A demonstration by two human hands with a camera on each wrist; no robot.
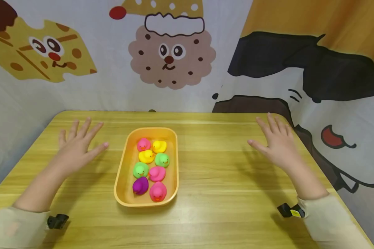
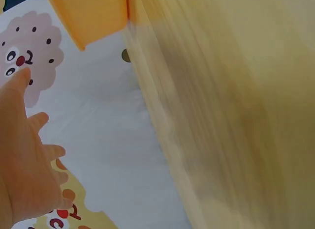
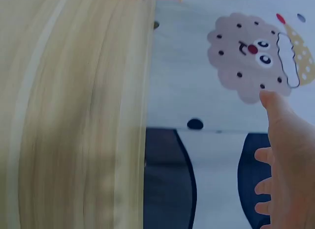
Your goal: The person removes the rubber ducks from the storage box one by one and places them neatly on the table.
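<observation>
An orange plastic tray (image 1: 120,180) stands on the wooden table, left of its middle. Several small toy ducks lie inside: pink, yellow and green ones, and a purple duck (image 1: 140,186) near the front left. To the left of the tray, my left hand (image 1: 76,148) hovers over the table with fingers spread, holding nothing. Far to the tray's right, my right hand (image 1: 278,147) is held up likewise, its fingers apart and no object in them. In the left wrist view the tray (image 2: 93,17) shows only its outer side; the ducks are hidden there.
The light wooden table (image 1: 218,166) has rounded far corners. Behind it hangs a white cloth (image 1: 112,93) printed with cartoon cheese, a biscuit and a black-and-white animal. A small black wrist camera (image 1: 57,221) sits at the left sleeve, another camera (image 1: 291,210) at the right.
</observation>
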